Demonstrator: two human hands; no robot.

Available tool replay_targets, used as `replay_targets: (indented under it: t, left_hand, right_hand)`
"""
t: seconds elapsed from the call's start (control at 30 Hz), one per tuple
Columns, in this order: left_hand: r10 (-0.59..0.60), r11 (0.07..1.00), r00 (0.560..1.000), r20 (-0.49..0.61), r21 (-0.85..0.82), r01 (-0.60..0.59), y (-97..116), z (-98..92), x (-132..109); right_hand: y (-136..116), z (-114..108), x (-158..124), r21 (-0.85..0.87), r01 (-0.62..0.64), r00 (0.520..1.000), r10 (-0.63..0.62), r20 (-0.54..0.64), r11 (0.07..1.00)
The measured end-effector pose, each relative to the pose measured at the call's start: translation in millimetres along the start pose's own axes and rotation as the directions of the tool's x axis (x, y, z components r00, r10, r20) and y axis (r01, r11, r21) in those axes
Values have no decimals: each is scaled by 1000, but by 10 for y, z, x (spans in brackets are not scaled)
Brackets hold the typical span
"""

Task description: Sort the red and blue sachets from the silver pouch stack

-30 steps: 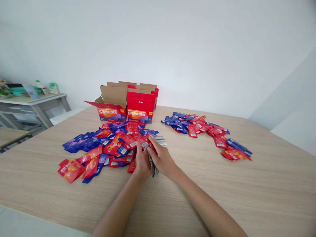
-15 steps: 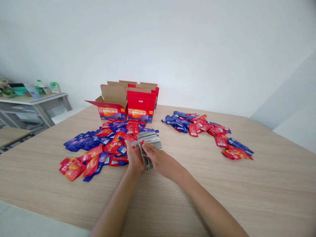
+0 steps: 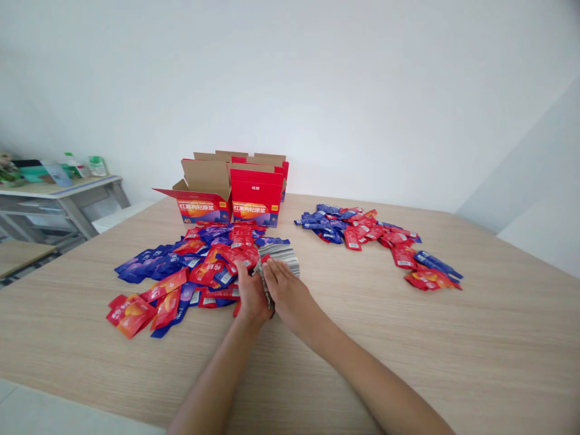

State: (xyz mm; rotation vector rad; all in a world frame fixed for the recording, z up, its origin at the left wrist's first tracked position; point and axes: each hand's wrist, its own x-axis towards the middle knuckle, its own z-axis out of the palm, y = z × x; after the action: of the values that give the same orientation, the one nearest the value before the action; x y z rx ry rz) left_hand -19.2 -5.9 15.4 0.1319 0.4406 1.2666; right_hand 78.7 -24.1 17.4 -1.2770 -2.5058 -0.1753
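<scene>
So that it cannot slip, presumably, one striped cloth (image 3: 286, 255) is gripped between my left hand (image 3: 252, 295) and right hand (image 3: 287, 295), dial centre. Packets (image 3: 210, 268): heaped at ten o'clock, seemingly for easy reach; boxes (image 3: 256, 194), flaps up, eleven o'clock.

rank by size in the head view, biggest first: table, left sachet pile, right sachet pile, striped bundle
1. Table
2. Left sachet pile
3. Right sachet pile
4. Striped bundle, partly hidden
</scene>
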Motion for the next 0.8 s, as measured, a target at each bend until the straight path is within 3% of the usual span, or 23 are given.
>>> replay_targets:
  t: [0.07,0.17,0.33,0.5,0.6,0.7,0.8]
  left_hand:
    - [-74,997,997,16,3,74,-53,-4,-11]
    - [-84,996,996,18,2,84,-63,-17,11]
    - [73,997,997,-20,-7,-73,56,-13,47]
    - [156,988,987,43,-32,-154,106,10,35]
    - [98,995,990,103,-17,-97,85,-9,28]
    - [-1,1000,990,139,19,-2,66,-37,18]
    - [-27,1000,985,169,10,25,64,-73,23]
  right_hand:
    - [74,55,18,13,-25,1000,26,-14,1000]
    - [126,109,18,36,-22,1000,23,-17,999]
    - [-18,95,-44,40,-9,1000,10,-16,999]
    - [-115,-161,-129,177,-2,998,-9,65,984]
    - [11,-286,-121,381,18,998,6,-61,924]
    - [225,-282,-64,496,29,968,100,-230,868]
    - [362,-174,-9,527,-61,936,232,-264,848]
